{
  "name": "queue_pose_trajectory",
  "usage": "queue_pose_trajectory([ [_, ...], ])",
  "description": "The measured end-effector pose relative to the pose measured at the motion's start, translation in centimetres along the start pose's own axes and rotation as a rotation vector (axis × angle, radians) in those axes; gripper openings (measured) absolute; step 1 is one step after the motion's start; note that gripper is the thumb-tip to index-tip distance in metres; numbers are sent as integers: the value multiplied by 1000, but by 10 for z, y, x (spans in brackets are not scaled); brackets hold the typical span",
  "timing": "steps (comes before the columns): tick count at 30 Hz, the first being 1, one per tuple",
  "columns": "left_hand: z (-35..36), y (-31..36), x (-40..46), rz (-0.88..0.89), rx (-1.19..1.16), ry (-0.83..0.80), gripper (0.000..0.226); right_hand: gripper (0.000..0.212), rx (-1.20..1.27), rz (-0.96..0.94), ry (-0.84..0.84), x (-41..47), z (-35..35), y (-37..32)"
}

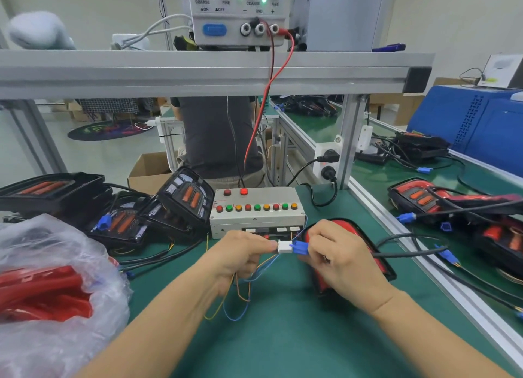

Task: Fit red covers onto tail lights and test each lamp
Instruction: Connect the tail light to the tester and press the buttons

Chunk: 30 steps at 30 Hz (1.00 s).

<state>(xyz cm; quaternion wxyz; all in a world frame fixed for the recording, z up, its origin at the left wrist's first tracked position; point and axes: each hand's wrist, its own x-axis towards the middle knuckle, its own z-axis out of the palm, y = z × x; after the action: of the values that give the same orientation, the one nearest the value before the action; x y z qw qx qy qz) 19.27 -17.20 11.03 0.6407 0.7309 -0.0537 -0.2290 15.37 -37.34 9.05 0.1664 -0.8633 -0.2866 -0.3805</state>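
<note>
My left hand [240,254] pinches a white connector [283,247] with thin blue and yellow wires trailing from it. My right hand [336,260] pinches a blue plug [300,248] that meets the white connector end to end. Under my right hand lies a tail light with a red cover [343,227] on the green mat; its black cable [407,253] runs off to the right. Just behind the hands stands the grey test box [256,212] with rows of red, green and orange buttons.
Several uncovered black tail lights [181,199] are piled at the left, beside a plastic bag of red covers [53,287]. Covered lamps [441,200] lie on the right bench beyond an aluminium rail [424,261]. A power supply [240,12] sits on the shelf above. A person stands behind the bench.
</note>
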Motion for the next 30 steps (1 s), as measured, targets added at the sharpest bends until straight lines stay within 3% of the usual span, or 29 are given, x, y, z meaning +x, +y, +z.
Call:
queue_pose_trajectory([
  [16, -8, -10, -3, 84, 125, 48, 13, 36, -53, -50, -257, 15, -2, -15],
  [23, -14, -8, -1, 60, 60, -18, 20, 39, 11, -44, -255, 23, 8, -20],
  [27, -19, -18, 2, -21, 150, -16, 16, 31, 29, -19, -363, 16, 21, -21],
  [30, -23, -25, 4, -34, 312, -12, 18, 11, 0, 43, -521, 10, 27, -27],
])
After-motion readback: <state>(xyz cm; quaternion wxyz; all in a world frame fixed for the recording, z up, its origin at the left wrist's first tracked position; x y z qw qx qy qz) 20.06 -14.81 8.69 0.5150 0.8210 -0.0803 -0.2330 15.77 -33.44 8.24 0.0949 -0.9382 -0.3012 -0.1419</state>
